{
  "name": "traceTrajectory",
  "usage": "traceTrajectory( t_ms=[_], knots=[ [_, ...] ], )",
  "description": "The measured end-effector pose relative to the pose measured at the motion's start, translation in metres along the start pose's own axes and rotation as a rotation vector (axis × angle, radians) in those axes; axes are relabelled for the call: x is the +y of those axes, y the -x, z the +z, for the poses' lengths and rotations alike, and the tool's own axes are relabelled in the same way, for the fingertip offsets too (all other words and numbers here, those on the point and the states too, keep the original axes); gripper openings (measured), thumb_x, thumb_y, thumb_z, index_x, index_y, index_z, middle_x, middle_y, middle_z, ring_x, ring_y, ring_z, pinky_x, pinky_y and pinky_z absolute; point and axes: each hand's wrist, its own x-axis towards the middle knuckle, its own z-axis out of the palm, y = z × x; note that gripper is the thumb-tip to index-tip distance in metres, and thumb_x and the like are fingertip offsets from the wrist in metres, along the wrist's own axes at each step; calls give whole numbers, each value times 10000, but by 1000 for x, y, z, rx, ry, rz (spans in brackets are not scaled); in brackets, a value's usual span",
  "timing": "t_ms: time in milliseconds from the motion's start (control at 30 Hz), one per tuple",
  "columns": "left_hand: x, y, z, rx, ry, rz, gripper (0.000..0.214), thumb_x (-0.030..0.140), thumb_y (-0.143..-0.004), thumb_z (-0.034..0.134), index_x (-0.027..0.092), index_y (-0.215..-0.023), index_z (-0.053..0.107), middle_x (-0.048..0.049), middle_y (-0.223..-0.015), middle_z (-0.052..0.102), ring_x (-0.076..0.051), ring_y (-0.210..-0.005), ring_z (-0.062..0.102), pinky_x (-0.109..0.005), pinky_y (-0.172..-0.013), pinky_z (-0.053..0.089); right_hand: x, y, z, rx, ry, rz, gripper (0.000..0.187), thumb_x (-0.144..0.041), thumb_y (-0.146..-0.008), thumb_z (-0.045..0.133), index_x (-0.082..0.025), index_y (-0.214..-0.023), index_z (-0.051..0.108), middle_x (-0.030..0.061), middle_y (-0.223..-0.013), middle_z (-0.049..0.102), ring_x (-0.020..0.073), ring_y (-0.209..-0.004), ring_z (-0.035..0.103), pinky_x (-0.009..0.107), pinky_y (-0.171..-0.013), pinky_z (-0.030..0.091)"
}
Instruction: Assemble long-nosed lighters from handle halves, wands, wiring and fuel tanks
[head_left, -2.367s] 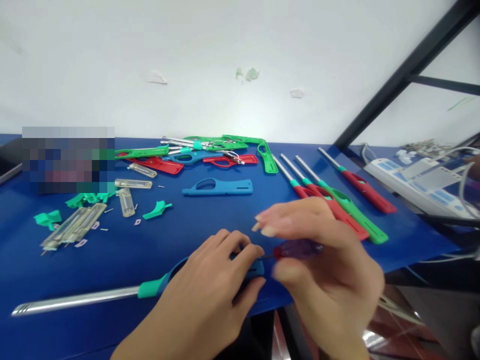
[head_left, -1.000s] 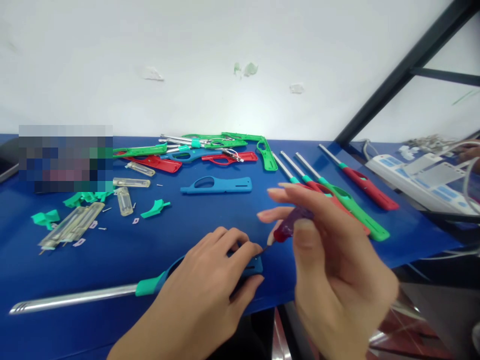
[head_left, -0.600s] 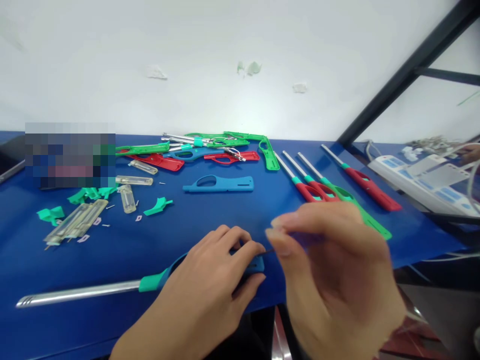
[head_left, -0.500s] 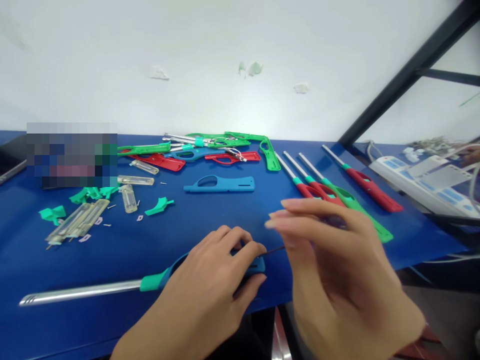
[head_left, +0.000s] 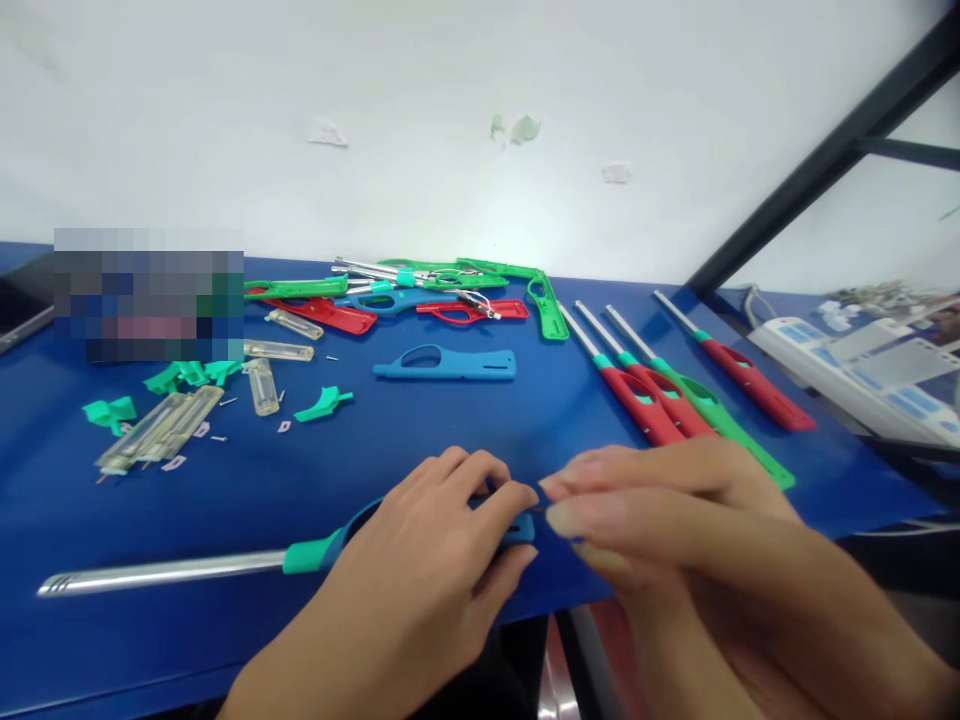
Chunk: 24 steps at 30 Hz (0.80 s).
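My left hand (head_left: 420, 560) is wrapped over the blue handle of a long-nosed gas lighter (head_left: 311, 556), which lies across the front of the table with its metal tube to the left. Thumb and fingers grip the handle near its right end. Close beside that end, my right hand (head_left: 675, 540) has its fingertips pinched together. A thin dark rod runs from the pinch toward the handle; only a sliver of it shows now, and its tip is hidden. Behind the hands lies a separate blue handle shell (head_left: 472, 364).
Finished-looking red lighters (head_left: 637, 405) and a green lighter (head_left: 720, 425) lie at right, beside a white power strip (head_left: 847, 370). Clear fuel tanks (head_left: 176, 425), teal triggers (head_left: 322, 403) and small screws are scattered left. Mixed lighter parts (head_left: 405, 290) are heaped along the wall.
My right hand has lowered and turned, its fingertips coming nearer the lighter's right end, and less of the rod shows. The left hand keeps its grip; the view shifts slightly.
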Motion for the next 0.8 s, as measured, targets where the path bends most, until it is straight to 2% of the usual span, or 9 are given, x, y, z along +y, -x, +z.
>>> traceTrajectory(
  t_ms=[67, 167, 233, 333, 433, 533, 633, 733, 800],
  knots=[
    [1, 1, -1, -31, -1, -23, 199, 203, -1124, 493, 246, -1246, 644, -65, -1225, 703, -311, -1111, 678, -616, -1035, 584, 5, -2, 9, 93, 43, 56, 94, -274, -960, 847, -360, -980, 815, -27, -834, 732, 195, -721, 690, 360, -628, 610],
    [2, 2, -2, -43, -11, -46, 198, 225, -1127, 532, 259, -1292, 634, -61, -1265, 699, -311, -1159, 677, -611, -1080, 567, 12, -7, 15, 69, 28, -134, 168, -185, -915, 872, -311, -1014, 823, -22, -816, 737, 181, -704, 623, 363, -627, 572],
    [2, 3, -2, -5, -19, -29, 174, 223, -1110, 580, 264, -1270, 636, -55, -1266, 695, -307, -1155, 678, -587, -1054, 586, 13, -8, 12, 74, 39, -151, 112, -242, -977, 819, -286, -1077, 837, 3, -878, 769, 193, -751, 660, 362, -633, 580],
    [1, 4, 0, 62, -37, 0, 126, 208, -1089, 622, 256, -1204, 640, -54, -1233, 701, -304, -1102, 682, -561, -984, 612, 8, -7, 6, 124, 79, -22, 224, -312, -1111, 635, -302, -1050, 850, 12, -948, 804, 207, -817, 734, 377, -708, 617],
    [-2, 5, 2, 99, -41, 6, 114, 203, -1088, 625, 253, -1189, 638, -51, -1214, 714, -300, -1081, 685, -574, -1007, 599, 6, -8, 6, 191, 8, 59, 229, -253, -1100, 657, -295, -965, 837, -9, -902, 822, 211, -842, 780, 386, -763, 635],
    [-4, 5, 2, 107, -25, 17, 171, 204, -1094, 622, 250, -1257, 648, -52, -1241, 739, -297, -1096, 695, -595, -1083, 565, 12, -11, 11, 146, -251, -13, 88, -235, -1011, 797, -276, -936, 818, -37, -803, 804, 186, -762, 748, 349, -689, 620],
    [-5, 4, 1, 83, -2, 0, 312, 211, -1094, 630, 246, -1404, 624, -67, -1294, 756, -319, -1147, 700, -617, -1103, 557, 19, -13, 15, 63, -340, 13, 79, -317, -959, 865, -298, -921, 798, -54, -753, 785, 179, -755, 695, 345, -684, 602],
    [-5, 3, 1, 106, -12, -16, 431, 210, -1078, 664, 258, -1496, 572, -64, -1284, 767, -319, -1170, 713, -608, -1110, 566, 20, -14, 10, 24, -322, -46, 36, -300, -1021, 795, -288, -1000, 822, -30, -796, 789, 184, -790, 700, 336, -667, 610],
    [-5, 3, 1, 128, -29, -21, 465, 210, -1056, 704, 263, -1497, 566, -53, -1243, 774, -307, -1149, 726, -588, -1110, 576, 18, -14, 3, -20, -273, -27, 138, -229, -1066, 716, -286, -1051, 841, -9, -907, 818, 192, -882, 756, 330, -699, 651]
  ],
)
